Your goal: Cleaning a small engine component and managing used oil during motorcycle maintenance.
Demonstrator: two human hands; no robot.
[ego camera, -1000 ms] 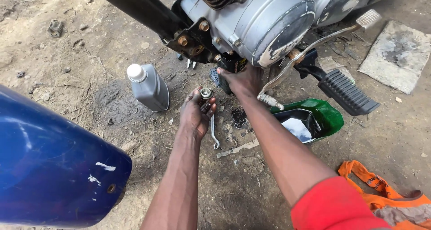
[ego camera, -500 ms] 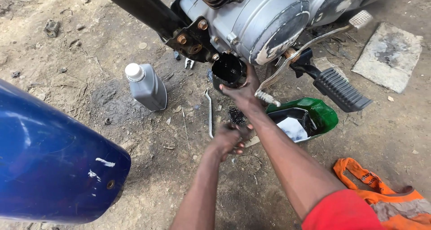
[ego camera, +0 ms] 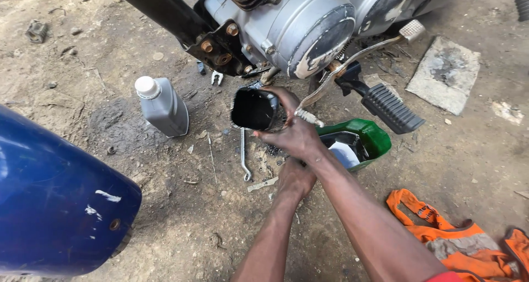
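One black oil container (ego camera: 254, 109) tipped, mouth facing camera, in right hand (ego camera: 295, 133) grip, left hand (ego camera: 295, 178) unclear

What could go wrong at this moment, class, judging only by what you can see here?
1. The right hand holds a black cup full of dark oil, tilted over bare dirt; it could spill before reaching the green pan.
2. The oily-looking fingers grip only the cup's rim, so it may slip.
3. The left hand is under the right forearm, beside the spanner on the ground, and drips could land on both.
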